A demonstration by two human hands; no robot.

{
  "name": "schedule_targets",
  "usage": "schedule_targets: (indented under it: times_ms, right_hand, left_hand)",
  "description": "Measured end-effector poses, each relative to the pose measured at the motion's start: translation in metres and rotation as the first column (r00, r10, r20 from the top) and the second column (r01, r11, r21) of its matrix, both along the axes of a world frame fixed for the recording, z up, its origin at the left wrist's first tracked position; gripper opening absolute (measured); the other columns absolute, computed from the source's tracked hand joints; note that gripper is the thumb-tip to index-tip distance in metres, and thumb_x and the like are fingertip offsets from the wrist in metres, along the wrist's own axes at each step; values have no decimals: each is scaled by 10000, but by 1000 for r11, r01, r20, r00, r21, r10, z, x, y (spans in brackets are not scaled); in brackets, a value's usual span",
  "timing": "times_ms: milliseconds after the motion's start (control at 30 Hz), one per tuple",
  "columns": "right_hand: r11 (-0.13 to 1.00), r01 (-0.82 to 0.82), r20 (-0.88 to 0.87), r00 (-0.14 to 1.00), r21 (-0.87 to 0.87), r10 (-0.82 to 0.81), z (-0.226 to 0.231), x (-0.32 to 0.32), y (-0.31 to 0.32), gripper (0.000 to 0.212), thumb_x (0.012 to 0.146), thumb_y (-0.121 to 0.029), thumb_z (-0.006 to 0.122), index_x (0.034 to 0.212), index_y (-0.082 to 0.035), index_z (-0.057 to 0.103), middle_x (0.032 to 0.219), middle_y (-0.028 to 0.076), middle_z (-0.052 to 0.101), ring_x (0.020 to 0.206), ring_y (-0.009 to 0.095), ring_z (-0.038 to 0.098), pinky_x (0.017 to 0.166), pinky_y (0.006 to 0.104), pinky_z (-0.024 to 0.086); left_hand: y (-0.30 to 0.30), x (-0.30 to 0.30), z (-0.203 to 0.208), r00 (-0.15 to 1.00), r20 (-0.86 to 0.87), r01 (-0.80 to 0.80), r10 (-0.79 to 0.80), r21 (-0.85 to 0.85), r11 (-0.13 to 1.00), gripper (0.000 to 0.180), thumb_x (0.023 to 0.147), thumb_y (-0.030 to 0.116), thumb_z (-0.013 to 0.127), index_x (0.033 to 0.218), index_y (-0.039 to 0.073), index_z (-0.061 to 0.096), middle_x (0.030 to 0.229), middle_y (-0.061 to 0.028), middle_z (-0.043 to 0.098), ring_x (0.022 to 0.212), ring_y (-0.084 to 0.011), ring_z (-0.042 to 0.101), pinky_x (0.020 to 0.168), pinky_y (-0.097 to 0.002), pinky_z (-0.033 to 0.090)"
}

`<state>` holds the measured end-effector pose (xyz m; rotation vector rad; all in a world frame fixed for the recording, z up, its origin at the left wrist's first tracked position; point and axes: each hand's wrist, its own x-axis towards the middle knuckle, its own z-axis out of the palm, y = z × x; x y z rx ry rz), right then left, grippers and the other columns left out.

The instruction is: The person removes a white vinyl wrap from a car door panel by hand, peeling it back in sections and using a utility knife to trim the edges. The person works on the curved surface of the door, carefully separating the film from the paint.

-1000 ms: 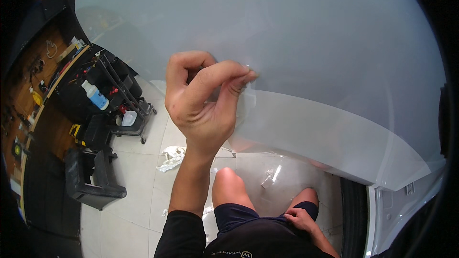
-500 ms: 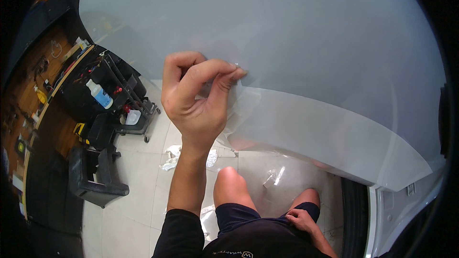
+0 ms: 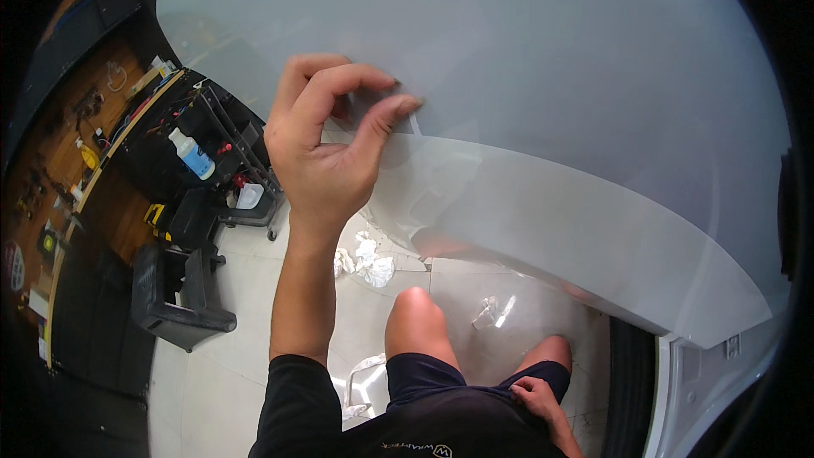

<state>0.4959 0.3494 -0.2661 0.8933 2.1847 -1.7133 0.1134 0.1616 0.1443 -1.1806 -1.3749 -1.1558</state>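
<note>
In the head view on my feed, I see the left hand (image 3: 326, 136) with thumb and index fingertip slightly parted, nothing visible between them (contact with the surface I can't judge). The pale glossy panel (image 3: 543, 76) spreads beyond and to the right of that hand. The right hand (image 3: 534, 393) rests loosely curled against the dark shorts (image 3: 428, 377); whether it grips anything, I can't tell. A white-and-blue bottle (image 3: 193, 154) stands left of the left hand.
</note>
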Motion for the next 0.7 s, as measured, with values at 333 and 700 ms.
schedule_targets:
  times_ms: [333, 700]
  right_hand:
    - [998, 26, -23, 999, -62, -28, -28, 3, 5, 207, 974, -163, 646, 962, 29, 723, 790, 68, 721, 688, 131, 656, 674, 277, 533]
    - [893, -411, 151, 886, -181, 439, -23, -54, 12, 256, 990, -251, 624, 1078, -39, 738, 945, 153, 744, 798, 246, 673, 768, 381, 534]
  left_hand:
    - [-5, -7, -6, 997, -81, 5, -4, 14, 1000, 131, 767, 8, 830, 867, 55, 758, 924, -35, 604, 736, -126, 580, 607, -232, 452]
    - [36, -32, -41, 985, -139, -72, 105, 223, 972, 213, 707, 113, 778, 896, 127, 681, 948, -63, 644, 1058, -289, 572, 880, -475, 356]
